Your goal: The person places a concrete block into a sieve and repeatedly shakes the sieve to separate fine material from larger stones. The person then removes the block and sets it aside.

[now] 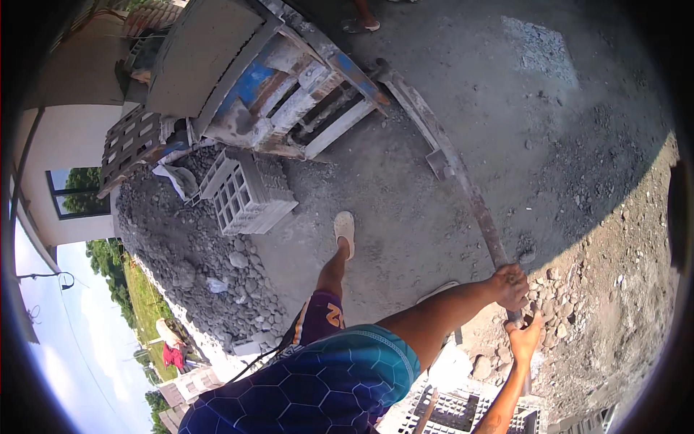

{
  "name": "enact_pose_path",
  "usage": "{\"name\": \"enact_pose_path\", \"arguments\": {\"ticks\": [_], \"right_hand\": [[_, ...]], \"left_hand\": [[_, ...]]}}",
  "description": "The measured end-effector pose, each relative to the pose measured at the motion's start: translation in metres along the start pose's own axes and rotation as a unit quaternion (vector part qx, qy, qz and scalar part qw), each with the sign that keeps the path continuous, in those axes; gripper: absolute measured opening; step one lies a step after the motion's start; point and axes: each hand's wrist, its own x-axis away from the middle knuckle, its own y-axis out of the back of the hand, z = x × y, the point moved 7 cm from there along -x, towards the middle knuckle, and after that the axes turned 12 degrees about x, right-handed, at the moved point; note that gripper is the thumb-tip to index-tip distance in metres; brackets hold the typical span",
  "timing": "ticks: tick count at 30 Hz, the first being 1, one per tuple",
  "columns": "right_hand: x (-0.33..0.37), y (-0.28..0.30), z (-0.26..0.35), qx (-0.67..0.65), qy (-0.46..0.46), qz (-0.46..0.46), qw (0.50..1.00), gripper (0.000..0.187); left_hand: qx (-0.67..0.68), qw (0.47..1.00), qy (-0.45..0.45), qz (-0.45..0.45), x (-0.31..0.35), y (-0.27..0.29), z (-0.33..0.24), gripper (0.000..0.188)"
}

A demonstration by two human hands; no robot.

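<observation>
A long, grimy grey bar (473, 199) slants down from the upper middle to the lower right, with a short block-like piece (438, 165) sticking out from its side. My left hand (510, 286) is closed round the bar near its lower end, the arm reaching across from a teal sleeve. Just below it, my right hand (525, 337) also grips the bar, thumb on one side and fingers on the other. The bar's far end lies by the corner of a worn, mortar-smeared wooden stand (340, 126).
A grey hollow block (253, 195) stands beside a heap of gravel (181, 239) at left. Loose stones (553, 307) lie near my hands, and perforated crates (463, 412) at the bottom. Another person's foot (370, 24) shows at the top; a person in red (172, 347) is farther off.
</observation>
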Motion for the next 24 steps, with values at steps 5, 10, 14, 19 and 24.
{"name": "enact_pose_path", "arguments": {"ticks": [5, 10, 14, 19, 24], "right_hand": [[-0.034, -0.102, -0.108, 0.347, -0.108, 0.130, 0.923, 0.055], [-0.046, -0.123, -0.157, 0.460, -0.238, 0.196, 0.833, 0.056], [-0.057, -0.149, -0.163, 0.505, -0.201, 0.179, 0.820, 0.055], [-0.057, -0.139, -0.189, 0.538, -0.230, 0.158, 0.795, 0.052], [-0.062, -0.168, -0.224, 0.542, -0.272, 0.177, 0.775, 0.046]], "left_hand": [[0.442, 0.828, 0.342, 0.035, -0.002, -0.011, 0.064, 0.030], [0.431, 0.650, 0.544, -0.310, 0.245, 0.198, 0.234, 0.034], [0.111, 0.496, 0.697, -0.506, 0.474, 0.489, 0.416, 0.036], [0.139, 0.518, 0.735, -0.416, 0.483, 0.596, 0.549, 0.046], [-0.013, 0.619, 0.713, -0.328, 0.477, 0.672, 0.530, 0.027]]}}
